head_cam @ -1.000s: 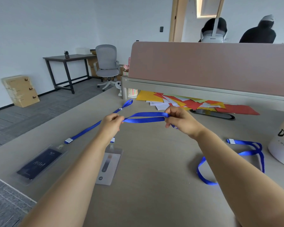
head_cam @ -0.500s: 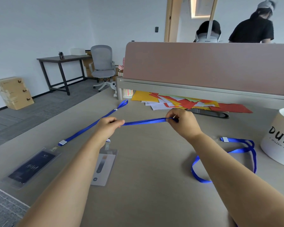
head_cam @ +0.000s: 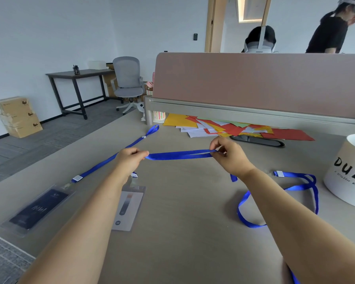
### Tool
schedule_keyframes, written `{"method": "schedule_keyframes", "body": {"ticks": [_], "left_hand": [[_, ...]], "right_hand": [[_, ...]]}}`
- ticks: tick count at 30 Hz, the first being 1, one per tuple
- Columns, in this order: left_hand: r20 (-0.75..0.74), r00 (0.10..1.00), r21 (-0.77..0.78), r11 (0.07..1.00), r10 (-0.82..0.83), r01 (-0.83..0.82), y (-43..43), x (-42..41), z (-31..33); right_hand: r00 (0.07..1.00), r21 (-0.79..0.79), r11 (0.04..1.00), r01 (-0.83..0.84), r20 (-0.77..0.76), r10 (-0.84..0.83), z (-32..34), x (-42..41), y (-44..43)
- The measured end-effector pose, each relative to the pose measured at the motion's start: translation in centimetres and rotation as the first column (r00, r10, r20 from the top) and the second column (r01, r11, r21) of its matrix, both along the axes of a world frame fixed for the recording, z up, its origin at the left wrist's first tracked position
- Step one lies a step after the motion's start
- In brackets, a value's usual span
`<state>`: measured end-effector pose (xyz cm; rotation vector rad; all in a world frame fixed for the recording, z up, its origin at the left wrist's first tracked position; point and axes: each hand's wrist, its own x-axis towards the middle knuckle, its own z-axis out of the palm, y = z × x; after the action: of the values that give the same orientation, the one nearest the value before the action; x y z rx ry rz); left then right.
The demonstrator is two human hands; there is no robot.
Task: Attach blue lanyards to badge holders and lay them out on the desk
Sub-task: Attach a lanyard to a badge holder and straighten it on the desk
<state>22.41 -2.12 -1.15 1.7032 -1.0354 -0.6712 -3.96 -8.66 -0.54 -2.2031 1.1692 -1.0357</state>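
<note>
Above the desk [head_cam: 178, 232], the left hand [head_cam: 129, 160] and right hand [head_cam: 231, 158] each pinch an end of a blue strap [head_cam: 178, 155] pulled flat between them, while its grey badge holder [head_cam: 128, 208] lies under the left wrist.

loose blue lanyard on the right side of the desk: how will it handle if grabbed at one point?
Likely floppy: the loose lanyard lies in slack, twisted loops on the desk, so the rest would probably dangle and trail. Probably light, being thin flat ribbon. Its white end piece may swing, and the loops could snag.
</note>
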Motion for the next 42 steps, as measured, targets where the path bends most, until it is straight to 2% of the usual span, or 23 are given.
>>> {"method": "schedule_keyframes", "body": {"ticks": [4,8,10,12,14,16,20,23,27,34,37,39,42], "left_hand": [[0.171,0.985,0.073,0.997,-0.022,0.01,-0.4,0.3,-0.5],[0.447,0.892,0.12,0.993,-0.062,0.009,-0.8,-0.9,-0.8],[0.513,0.847,0.097,0.99,-0.137,0.101,-1.0,-2.6,-0.5],[0.443,0.85,0.048,0.954,-0.285,0.295,-0.9,-4.9,0.2],[0.259,0.847,0.006,0.878,-0.464,0.479,-0.5,-7.4,1.0],[0.145,0.826,0.004,0.835,-0.545,0.551,-0.7,-9.0,1.3],[0.096,0.809,0.015,0.813,-0.58,0.582,-1.2,-10.8,1.6],[0.113,0.825,0.006,0.831,-0.553,0.556,-1.5,-11.0,1.6],[0.035,0.843,-0.046,0.842,-0.536,0.537,-1.4,-10.5,1.9],[0.144,0.89,-0.146,0.88,-0.434,0.452,-1.2,-8.9,2.3],[0.256,0.882,-0.072,0.902,-0.395,0.425,-1.2,-8.3,2.5],[0.284,0.856,-0.006,0.892,-0.433,0.453,-1.2,-8.3,2.3],[0.169,0.827,-0.04,0.834,-0.537,0.55,-1.0,-9.2,2.1]], "right_hand": [[0.999,0.111,0.993,-0.041,0.019,0.039,0.4,-0.4,-0.1],[0.998,0.207,0.977,-0.05,0.044,0.042,0.8,-0.2,0.2],[0.997,0.23,0.972,-0.051,0.067,0.036,0.8,0.1,0.3],[0.991,0.26,0.962,-0.088,0.125,0.057,0.7,0.3,0.5],[0.977,0.278,0.948,-0.153,0.185,0.104,0.8,0.4,0.9],[0.969,0.288,0.938,-0.195,0.204,0.139,1.0,0.3,1.2],[0.952,0.265,0.934,-0.24,0.251,0.174,1.8,-0.4,1.4],[0.939,0.23,0.937,-0.262,0.285,0.193,2.2,-1.2,1.3],[0.943,0.228,0.94,-0.253,0.274,0.187,2.6,-1.7,1.3],[0.986,0.282,0.953,-0.111,0.148,0.071,2.6,-2.0,1.4],[0.975,0.269,0.958,-0.102,0.218,0.043,2.6,-2.3,1.7],[0.961,0.271,0.955,-0.12,0.272,0.044,2.6,-2.4,1.9],[0.969,0.27,0.954,-0.133,0.236,0.068,2.8,-2.0,2.1]]}}
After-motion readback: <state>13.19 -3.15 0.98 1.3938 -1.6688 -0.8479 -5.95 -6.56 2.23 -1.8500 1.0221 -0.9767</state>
